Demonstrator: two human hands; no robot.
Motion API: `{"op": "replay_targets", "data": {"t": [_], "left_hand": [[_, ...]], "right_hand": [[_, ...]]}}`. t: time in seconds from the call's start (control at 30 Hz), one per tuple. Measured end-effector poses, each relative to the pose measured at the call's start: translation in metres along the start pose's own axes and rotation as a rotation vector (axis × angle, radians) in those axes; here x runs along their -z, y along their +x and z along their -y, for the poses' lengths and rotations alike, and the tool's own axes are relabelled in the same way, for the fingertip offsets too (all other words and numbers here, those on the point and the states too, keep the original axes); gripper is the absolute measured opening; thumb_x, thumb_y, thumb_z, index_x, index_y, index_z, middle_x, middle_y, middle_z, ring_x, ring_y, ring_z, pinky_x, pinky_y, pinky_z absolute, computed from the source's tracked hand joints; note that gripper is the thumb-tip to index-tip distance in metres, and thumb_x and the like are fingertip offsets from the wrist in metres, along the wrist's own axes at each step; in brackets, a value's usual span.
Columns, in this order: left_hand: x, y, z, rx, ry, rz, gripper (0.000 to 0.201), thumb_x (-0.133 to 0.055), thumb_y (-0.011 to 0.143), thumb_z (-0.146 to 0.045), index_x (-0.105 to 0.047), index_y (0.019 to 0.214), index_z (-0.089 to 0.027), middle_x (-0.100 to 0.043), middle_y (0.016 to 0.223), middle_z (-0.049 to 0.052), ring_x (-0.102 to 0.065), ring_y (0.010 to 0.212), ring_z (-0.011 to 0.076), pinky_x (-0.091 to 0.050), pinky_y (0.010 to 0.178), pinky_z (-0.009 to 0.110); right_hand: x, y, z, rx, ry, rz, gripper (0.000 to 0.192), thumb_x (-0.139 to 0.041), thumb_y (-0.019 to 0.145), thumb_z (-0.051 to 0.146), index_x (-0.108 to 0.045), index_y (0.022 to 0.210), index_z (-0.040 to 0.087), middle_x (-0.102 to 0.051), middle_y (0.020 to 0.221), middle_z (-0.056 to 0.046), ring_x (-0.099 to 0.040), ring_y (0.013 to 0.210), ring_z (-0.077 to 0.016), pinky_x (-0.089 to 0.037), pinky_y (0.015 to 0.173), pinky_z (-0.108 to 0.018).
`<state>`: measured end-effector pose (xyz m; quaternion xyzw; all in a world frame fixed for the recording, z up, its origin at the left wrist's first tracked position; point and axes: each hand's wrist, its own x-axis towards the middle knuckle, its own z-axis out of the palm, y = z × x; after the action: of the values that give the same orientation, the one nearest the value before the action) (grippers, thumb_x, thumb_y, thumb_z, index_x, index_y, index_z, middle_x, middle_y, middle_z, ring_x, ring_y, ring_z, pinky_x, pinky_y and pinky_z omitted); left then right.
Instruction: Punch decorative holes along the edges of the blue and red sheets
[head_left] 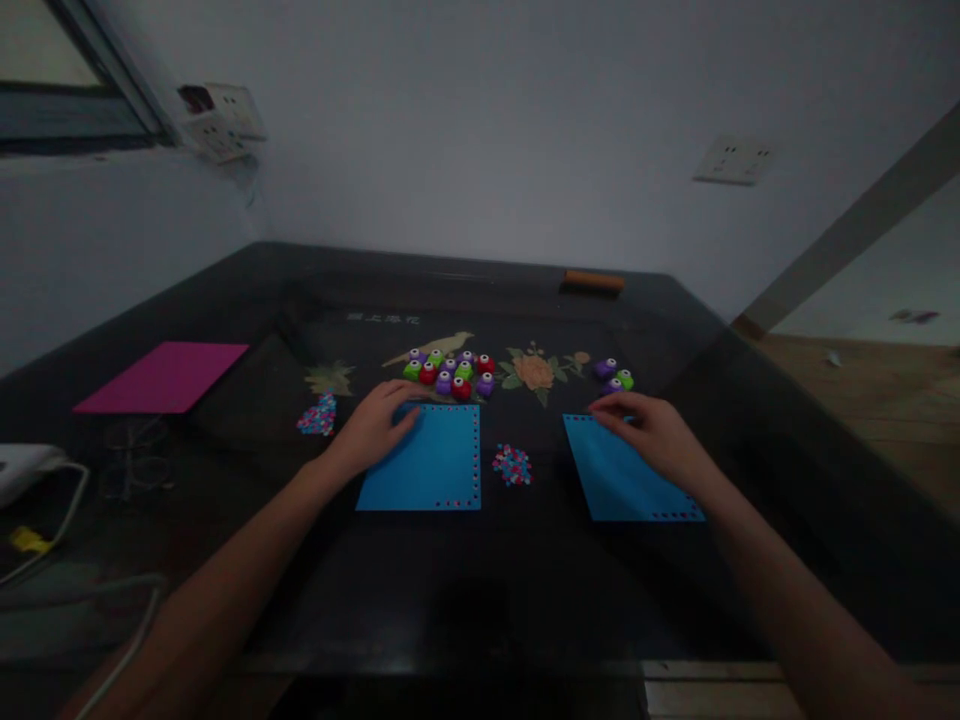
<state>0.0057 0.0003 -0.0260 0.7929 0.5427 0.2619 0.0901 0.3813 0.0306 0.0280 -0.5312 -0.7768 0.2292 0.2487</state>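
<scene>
My left hand [377, 423] rests flat on the top left corner of a blue paper sheet [435, 465] whose edges carry a row of punched holes. My right hand [646, 428] lies on the upper part of a second blue sheet [626, 482], fingers spread toward its far edge. Just beyond the left sheet sits a cluster of small craft punches [450, 372] in purple, green and red. A smaller group of punches [615, 375] stands just past my right fingertips. Neither hand grips anything.
A pile of punched confetti [512, 464] lies between the sheets, another pile [319, 415] left of my left hand. A magenta sheet [165, 376] lies at far left, glasses [135, 455] near it. A white device with cables [26, 470] sits on the dark table [480, 590].
</scene>
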Motion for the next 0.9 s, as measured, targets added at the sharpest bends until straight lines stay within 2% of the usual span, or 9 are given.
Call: {"op": "replay_targets", "data": {"t": [0.1,0.17,0.27,0.37,0.57,0.9], "left_hand": [[0.0,0.0,0.003,0.001,0.016,0.043,0.031,-0.049,0.09,-0.031,-0.055,0.119,-0.021,-0.055,0.121,0.008,-0.05,0.116,0.0235,-0.04,0.1,0.047],[-0.001,0.0,0.005,0.02,0.037,0.088,0.038,-0.053,0.088,-0.037,-0.053,0.122,-0.02,-0.054,0.124,0.01,-0.048,0.118,0.0256,-0.039,0.1,0.047],[-0.004,-0.001,0.007,0.049,0.078,0.145,0.052,-0.059,0.082,-0.046,-0.051,0.126,-0.019,-0.051,0.128,0.013,-0.047,0.119,0.0291,-0.038,0.099,0.049],[-0.006,-0.002,0.009,0.046,0.109,0.169,0.061,-0.064,0.077,-0.05,-0.051,0.127,-0.018,-0.05,0.129,0.015,-0.046,0.119,0.0313,-0.038,0.098,0.05],[-0.007,-0.004,0.011,0.03,0.133,0.177,0.061,-0.064,0.077,-0.051,-0.051,0.128,-0.02,-0.049,0.124,0.013,-0.046,0.116,0.0302,-0.039,0.098,0.047],[-0.007,-0.005,0.013,0.012,0.156,0.172,0.059,-0.062,0.078,-0.053,-0.051,0.127,-0.023,-0.048,0.121,0.01,-0.046,0.113,0.0304,-0.04,0.097,0.048]], "right_hand": [[-0.041,0.014,0.042,0.166,-0.055,0.149,0.017,-0.057,0.082,0.02,-0.067,0.096,0.019,-0.068,0.089,-0.006,-0.062,0.077,-0.018,-0.049,0.067,-0.03],[-0.067,0.025,0.061,0.267,-0.126,0.216,0.022,-0.059,0.083,0.02,-0.066,0.103,0.017,-0.067,0.097,-0.008,-0.062,0.083,-0.0194,-0.049,0.074,-0.033],[-0.099,0.039,0.074,0.33,-0.256,0.214,0.033,-0.061,0.084,0.028,-0.062,0.113,0.013,-0.062,0.112,-0.014,-0.059,0.102,-0.0265,-0.048,0.084,-0.039],[-0.118,0.049,0.074,0.325,-0.348,0.207,0.045,-0.062,0.083,0.041,-0.059,0.118,0.013,-0.06,0.115,-0.016,-0.055,0.107,-0.0308,-0.049,0.084,-0.044],[-0.127,0.05,0.07,0.331,-0.391,0.21,0.055,-0.066,0.078,0.046,-0.056,0.121,0.013,-0.054,0.12,-0.019,-0.051,0.11,-0.0334,-0.052,0.078,-0.043],[-0.127,0.049,0.07,0.334,-0.361,0.188,0.051,-0.07,0.075,0.044,-0.059,0.116,0.016,-0.055,0.118,-0.016,-0.051,0.11,-0.032,-0.051,0.08,-0.043]]}}
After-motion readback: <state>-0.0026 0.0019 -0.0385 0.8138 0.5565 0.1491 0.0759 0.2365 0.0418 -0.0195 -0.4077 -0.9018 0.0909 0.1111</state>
